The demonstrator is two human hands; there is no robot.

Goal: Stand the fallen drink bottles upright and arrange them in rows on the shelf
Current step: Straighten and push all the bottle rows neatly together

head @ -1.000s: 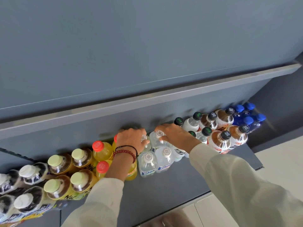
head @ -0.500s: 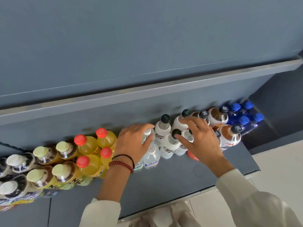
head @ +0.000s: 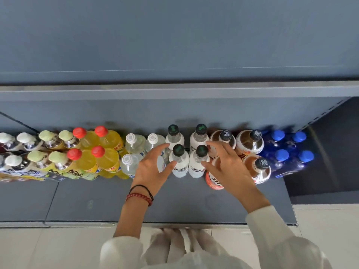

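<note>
**Item:** green-cap bottles (head: pixel 179 162). Four, white-bodied, upright, standing two by two at mid-shelf (head: pixel 97 200) near the back wall.

**Step in hand (judged):** squaring this block into line with its neighbours. No bottle in view lies on its side, so the task looks close to done.

**Left hand** (head: pixel 153 169): at the block's left side. Fingers are spread and nearly straight, and it grips nothing. The thumb (head: pixel 172 165) appears to touch the front-left bottle. The forefinger reaches toward the rear-left one, but contact cannot be told. Bracelets (head: pixel 139 197) are on the wrist.

**Right hand** (head: pixel 227 167): at the block's right side. It is spread wide in the same way and holds nothing. The thumb (head: pixel 206 164) lies against the front-right bottle, and the fingers extend toward the rear-right one.

**Left of the block:** clear bottles (head: pixel 134 145) with white caps, just beside it, one partly hidden behind the left hand. Next come the yellow bottles (head: pixel 108 140) with red caps, then pale-capped bottles (head: pixel 45 136) out to the frame edge.

**Right of the block:** brown bottles (head: pixel 250 142) with dark caps, just beside it, the front one partly covered by the right hand. Beyond them stand the blue bottles (head: pixel 279 140).

**Next move (judged):** press lightly inward from both sides so that the front pair lines up with the rear pair. Keep the push low on the bodies, as these narrow bottles may tip.
</note>
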